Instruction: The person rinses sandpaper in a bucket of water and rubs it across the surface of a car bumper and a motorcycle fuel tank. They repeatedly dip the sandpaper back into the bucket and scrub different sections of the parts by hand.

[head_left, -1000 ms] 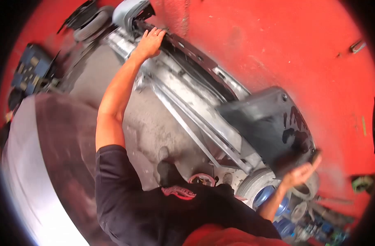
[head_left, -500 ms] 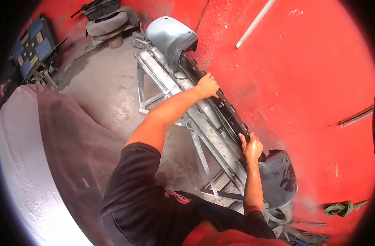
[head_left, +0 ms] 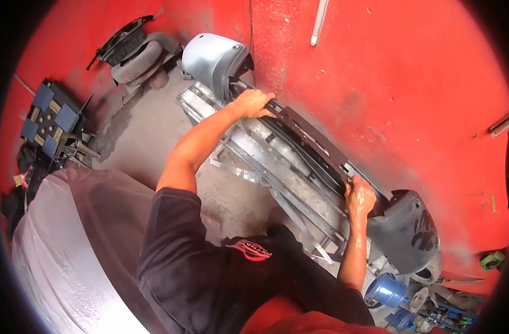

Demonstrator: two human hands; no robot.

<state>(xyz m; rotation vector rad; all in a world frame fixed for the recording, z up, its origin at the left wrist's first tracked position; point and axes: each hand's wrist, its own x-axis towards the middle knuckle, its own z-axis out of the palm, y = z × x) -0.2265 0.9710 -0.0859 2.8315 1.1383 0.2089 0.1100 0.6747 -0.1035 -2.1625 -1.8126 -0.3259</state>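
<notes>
A car bumper [head_left: 316, 137] lies lengthwise on a metal stand [head_left: 282, 192], close to the red wall. Its far end is silver-grey and its near end is dark grey with black patches; the long middle is black. Toward the far end, my left hand [head_left: 254, 104] is closed over the bumper's upper edge. My right hand [head_left: 360, 196] grips the same edge near the dark grey end, its fingers wrapped around. A small yellow spot shows by the right-hand fingers, too small to make out.
The red wall [head_left: 421, 100] rises right behind the bumper. A covered shape under a sheet [head_left: 71, 239] stands at left. Stacked tires [head_left: 137, 64] and a patterned panel [head_left: 48, 119] lie farther back. Blue water jugs [head_left: 387, 290] and clutter are at lower right.
The view has shifted, bringing the blue jugs into sight. My hands are farther apart along the bumper, the left closer to its silver end. More of the black middle's face shows.
</notes>
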